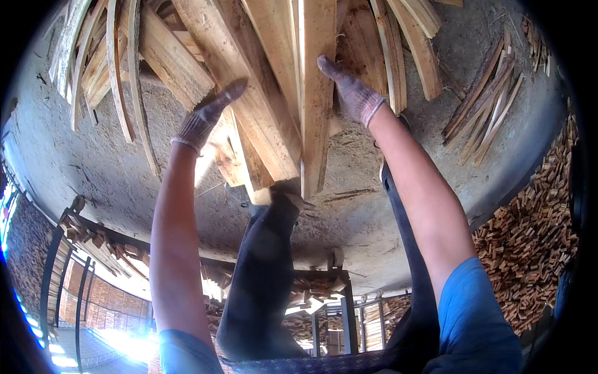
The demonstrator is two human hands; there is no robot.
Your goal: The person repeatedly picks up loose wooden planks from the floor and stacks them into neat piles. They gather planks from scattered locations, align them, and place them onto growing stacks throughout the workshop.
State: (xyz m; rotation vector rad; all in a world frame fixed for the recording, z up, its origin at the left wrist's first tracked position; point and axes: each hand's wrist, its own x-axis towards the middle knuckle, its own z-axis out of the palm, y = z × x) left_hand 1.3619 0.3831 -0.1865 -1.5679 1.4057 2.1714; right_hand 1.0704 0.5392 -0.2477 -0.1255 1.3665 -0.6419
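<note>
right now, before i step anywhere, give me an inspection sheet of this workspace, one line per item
Surface: dusty grey floor, strewn with wood bits.
Work pieces: wide, pale, slanting wooden plank and long, pale, straight wooden plank, among other boards.
Clutter: loose bunch of thin brown-and-pale wooden strips on the right.
Hands: left hand in a greyish knitted glove, at the slanting plank; right hand, gloved alike, at the straight plank's right edge; grip unclear.
Cables: nothing seen.
Surroundings: large heap of short brown wood pieces at right; dark metal frame at the bottom; bright glare lower left.
</note>
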